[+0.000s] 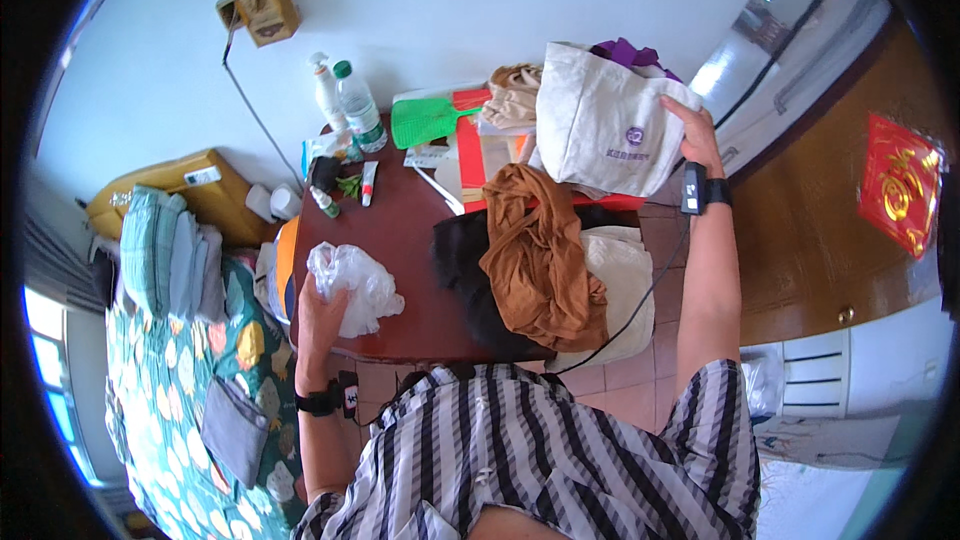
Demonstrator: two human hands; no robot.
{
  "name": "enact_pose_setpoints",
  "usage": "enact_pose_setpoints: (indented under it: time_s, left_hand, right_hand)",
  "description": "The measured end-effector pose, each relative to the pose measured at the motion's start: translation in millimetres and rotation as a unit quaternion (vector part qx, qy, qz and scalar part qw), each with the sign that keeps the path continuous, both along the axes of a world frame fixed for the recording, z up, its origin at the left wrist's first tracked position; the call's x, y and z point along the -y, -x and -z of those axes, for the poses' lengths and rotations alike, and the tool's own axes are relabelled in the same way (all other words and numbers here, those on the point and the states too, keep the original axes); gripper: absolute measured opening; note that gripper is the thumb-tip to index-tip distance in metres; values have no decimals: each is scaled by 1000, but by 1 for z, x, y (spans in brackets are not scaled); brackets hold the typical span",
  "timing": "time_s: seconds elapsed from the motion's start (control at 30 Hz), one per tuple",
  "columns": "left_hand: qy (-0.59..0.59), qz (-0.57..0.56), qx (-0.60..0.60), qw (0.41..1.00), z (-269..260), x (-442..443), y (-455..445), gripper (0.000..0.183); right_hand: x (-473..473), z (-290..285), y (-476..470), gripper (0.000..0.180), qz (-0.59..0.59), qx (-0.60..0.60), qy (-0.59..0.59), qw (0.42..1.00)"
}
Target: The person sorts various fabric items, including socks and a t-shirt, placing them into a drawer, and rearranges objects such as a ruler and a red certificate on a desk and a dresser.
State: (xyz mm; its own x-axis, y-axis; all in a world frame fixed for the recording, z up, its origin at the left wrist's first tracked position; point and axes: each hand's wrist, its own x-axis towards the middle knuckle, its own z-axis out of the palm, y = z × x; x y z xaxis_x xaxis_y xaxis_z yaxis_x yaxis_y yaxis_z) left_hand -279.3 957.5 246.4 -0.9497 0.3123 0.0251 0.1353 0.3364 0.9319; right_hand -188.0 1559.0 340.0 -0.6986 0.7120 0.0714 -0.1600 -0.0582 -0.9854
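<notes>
My left hand (321,319) grips a crumpled clear plastic bag (361,292) at the left front of the dark red table (409,262). With my right hand (696,133) I hold the side of a white canvas tote bag (600,127) at the table's back right; the thumb lies on its outer face and the fingers are hidden. Purple cloth (634,54) sticks out of the tote's top. Just in front of the tote lies a rumpled brown garment (544,262), on top of black cloth (469,270) and beside folded cream cloth (622,277).
A clear bottle with a green cap (364,109), a white spray bottle (326,94), a tube (369,184) and a green fly swatter (424,122) occupy the table's back. The bed (180,375) is at left, a wooden door (817,240) at right. A cable (645,300) runs from my right wrist.
</notes>
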Motion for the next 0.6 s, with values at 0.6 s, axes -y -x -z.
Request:
enact_pose_setpoints:
  time_s: [0.6]
  left_hand:
    - [4, 323, 111, 940, -60, -44, -51, 48]
  right_hand:
    - [239, -83, -29, 30, -112, -190, 20, 975]
